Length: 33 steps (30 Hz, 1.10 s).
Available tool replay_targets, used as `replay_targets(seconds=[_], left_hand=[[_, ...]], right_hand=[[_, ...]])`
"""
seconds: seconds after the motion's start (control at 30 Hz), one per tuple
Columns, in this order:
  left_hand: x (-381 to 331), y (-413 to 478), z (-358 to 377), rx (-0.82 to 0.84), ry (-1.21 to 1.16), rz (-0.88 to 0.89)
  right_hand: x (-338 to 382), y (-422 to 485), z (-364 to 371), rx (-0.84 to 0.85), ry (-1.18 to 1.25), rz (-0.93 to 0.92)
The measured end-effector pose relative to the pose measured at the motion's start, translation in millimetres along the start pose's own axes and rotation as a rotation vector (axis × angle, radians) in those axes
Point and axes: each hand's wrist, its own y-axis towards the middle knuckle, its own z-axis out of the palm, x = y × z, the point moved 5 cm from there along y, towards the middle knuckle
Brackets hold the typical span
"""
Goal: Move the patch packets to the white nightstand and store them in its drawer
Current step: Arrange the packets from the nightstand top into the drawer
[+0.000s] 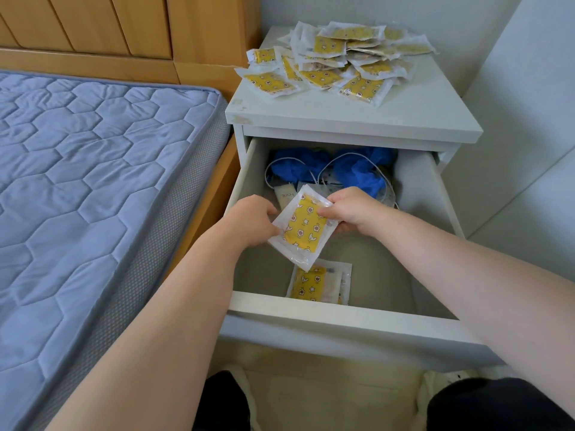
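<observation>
Over the open drawer [339, 312] of the white nightstand [357, 119], both hands hold one patch packet [303, 230], clear plastic with a yellow star-printed patch. My left hand [252, 220] pinches its left edge. My right hand [354, 209] pinches its upper right corner. Another patch packet [320, 283] lies flat on the drawer floor near the front wall. A loose pile of several more packets [336, 60] covers the back of the nightstand's top.
At the back of the drawer lie blue gloves [357, 169], white cords and small paper items. A bed with a blue quilted mattress [87, 181] and a wooden headboard [109, 29] stands close on the left. White wall panels stand on the right.
</observation>
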Motion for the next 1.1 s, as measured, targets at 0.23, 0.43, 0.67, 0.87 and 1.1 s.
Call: replay_targets(seconds=[0.23, 0.43, 0.67, 0.87, 1.1], left_hand=[[0.4, 1.5, 20.6, 0.170, 0.482, -0.007], [-9.0, 8.6, 31.6, 0.302, 0.696, -0.004], [-22.5, 40.0, 62.3, 0.399, 0.782, 0.242], [-10.5, 43.0, 83.2, 0.540, 0.755, 0.223], [2.7, 50.7, 83.8, 0.541, 0.831, 0.207]], right_hand=[[-16.6, 39.3, 67.6, 0.163, -0.420, 0.034], [-15.4, 36.7, 80.9, 0.232, -0.607, -0.143], [-45.1, -8.2, 28.7, 0.386, -1.036, 0.212], [-65.2, -2.6, 45.1, 0.327, -0.911, 0.173], [-60.9, 7.3, 59.5, 0.356, -0.905, -0.038]])
